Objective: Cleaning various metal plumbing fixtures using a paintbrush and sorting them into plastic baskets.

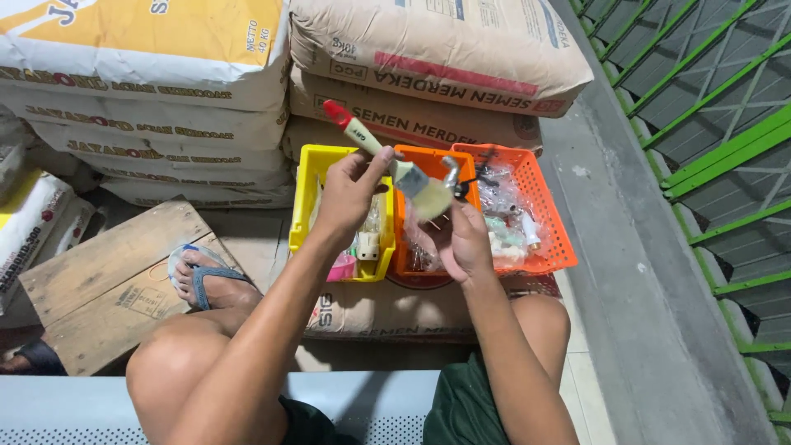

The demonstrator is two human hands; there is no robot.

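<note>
Two hands raised over three baskets: left hand [350, 191] gripped paintbrush [387, 161], handle toward 10 o'clock; right hand [464, 239] pinched metal hook [452, 175]. Risk: bristles could snag, dropping hook into orange basket [554, 239].

Stacked cement sacks [428, 49], a wooden board [107, 272], green metal grating [709, 91].

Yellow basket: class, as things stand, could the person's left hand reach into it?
Probably yes. The left hand hovers right over the open-topped yellow basket, nothing between them. It grips a paintbrush, though, so its fingers are occupied. The right hand is over the orange baskets.
</note>
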